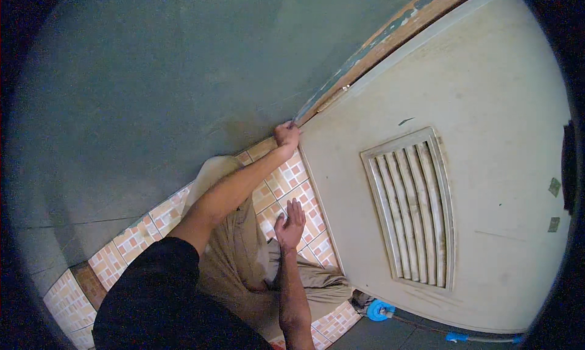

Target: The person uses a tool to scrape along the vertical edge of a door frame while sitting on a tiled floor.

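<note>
My left hand [287, 135] is closed at the lower end of the worn door frame [341, 85], where it meets the tiled floor [268, 197]. Its fingers are curled, and a small dark bit shows at the fingertips; I cannot make out what they hold. Lower down, my right hand [291, 227] hovers over the tiles with its fingers stretched out and the thumb apart. Nothing is in it. Beside both hands stands a cream door [487, 167], with its bottom edge near the right hand.
A grey-green wall [152, 76] fills the upper left. The door carries a louvred vent [411, 213] with dirty slats. My bent legs in khaki trousers [237, 252] take up the floor below my arms. A round blue thing [379, 310] lies past the door's lower corner.
</note>
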Available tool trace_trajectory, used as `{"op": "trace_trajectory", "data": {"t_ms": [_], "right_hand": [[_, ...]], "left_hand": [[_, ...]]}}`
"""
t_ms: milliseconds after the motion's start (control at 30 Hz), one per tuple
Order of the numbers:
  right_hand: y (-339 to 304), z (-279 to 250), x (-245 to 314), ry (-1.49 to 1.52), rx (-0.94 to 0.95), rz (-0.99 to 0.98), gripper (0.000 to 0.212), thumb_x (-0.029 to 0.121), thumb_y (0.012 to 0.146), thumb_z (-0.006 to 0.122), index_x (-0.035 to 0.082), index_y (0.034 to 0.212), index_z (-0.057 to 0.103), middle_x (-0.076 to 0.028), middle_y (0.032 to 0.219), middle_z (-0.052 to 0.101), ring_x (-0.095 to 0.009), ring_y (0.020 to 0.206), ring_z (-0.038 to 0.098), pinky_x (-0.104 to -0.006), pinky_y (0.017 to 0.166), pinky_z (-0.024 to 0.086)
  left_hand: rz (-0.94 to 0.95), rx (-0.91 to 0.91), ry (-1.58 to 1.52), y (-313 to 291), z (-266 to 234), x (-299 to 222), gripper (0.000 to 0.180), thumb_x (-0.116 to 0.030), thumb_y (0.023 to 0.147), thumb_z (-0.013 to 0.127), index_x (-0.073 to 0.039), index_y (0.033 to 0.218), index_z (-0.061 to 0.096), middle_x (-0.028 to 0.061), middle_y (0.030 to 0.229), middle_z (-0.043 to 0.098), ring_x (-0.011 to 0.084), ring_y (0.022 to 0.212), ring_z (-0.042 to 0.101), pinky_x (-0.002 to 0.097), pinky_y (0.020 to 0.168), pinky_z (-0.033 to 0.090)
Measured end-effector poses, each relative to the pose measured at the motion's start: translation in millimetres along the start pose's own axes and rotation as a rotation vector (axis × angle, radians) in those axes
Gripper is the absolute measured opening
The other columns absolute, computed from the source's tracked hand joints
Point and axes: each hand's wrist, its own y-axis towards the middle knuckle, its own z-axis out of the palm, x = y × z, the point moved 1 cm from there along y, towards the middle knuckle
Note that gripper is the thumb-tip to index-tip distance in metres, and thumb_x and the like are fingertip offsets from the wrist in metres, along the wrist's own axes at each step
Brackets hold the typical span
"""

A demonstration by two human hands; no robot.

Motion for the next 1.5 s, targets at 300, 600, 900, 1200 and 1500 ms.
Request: {"op": "trace_trajectory", "data": {"t_ms": [300,600,900,1200,1500], "right_hand": [[-0.6,0.8,-3.4,0.006,-0.003,-0.005,0.052,0.017,0.087,0.058,0.008,0.138,0.056,-0.015,0.147,0.051,-0.034,0.14,0.043,-0.0508,0.116,0.029],[0.7,2.2,0.4,0.013,0.043,0.011,0.052,0.021,0.089,0.057,0.007,0.139,0.054,-0.012,0.152,0.047,-0.032,0.144,0.039,-0.0521,0.118,0.026],[-0.5,1.4,-1.7,-0.009,0.047,0.003,0.053,0.02,0.089,0.057,0.008,0.14,0.053,-0.011,0.153,0.046,-0.032,0.144,0.038,-0.0518,0.118,0.027],[-4.9,-2.1,-12.8,-0.033,0.012,0.02,0.053,0.018,0.087,0.058,0.007,0.139,0.055,-0.014,0.15,0.048,-0.033,0.142,0.041,-0.0504,0.117,0.028],[-2.2,1.1,-6.4,-0.006,0.044,0.021,0.054,0.021,0.088,0.057,0.008,0.14,0.053,-0.013,0.152,0.046,-0.032,0.143,0.039,-0.0504,0.118,0.027]], "left_hand": [[0.212,0.041,-0.027,-21.3,-6.6,-41.4,0.019,-0.015,0.089,0.062,0.0,0.092,0.073,0.0084,0.068,0.066,0.0109,0.066,0.058,0.034,0.061,0.048],[0.193,-0.044,-0.028,-16.1,-8.0,-28.6,0.028,-0.022,0.095,0.058,0.003,0.086,0.066,0.0184,0.075,0.066,0.0223,0.072,0.062,0.0375,0.069,0.048],[-0.03,0.06,-0.179,-16.2,-4.1,-33.5,0.049,-0.043,0.1,0.049,0.001,0.104,0.07,0.019,0.097,0.072,0.0324,0.098,0.064,0.0402,0.092,0.044],[-0.284,0.144,-0.259,-58.2,-30.0,-49.7,0.029,-0.028,0.085,0.076,-0.006,0.103,0.073,0.003,0.08,0.067,0.0122,0.069,0.059,0.0271,0.065,0.048],[-0.166,0.15,-0.444,-33.2,-31.4,-34.0,0.029,-0.016,0.085,0.074,-0.007,0.112,0.07,0.0015,0.088,0.067,0.0103,0.067,0.057,0.0253,0.06,0.046]]}}
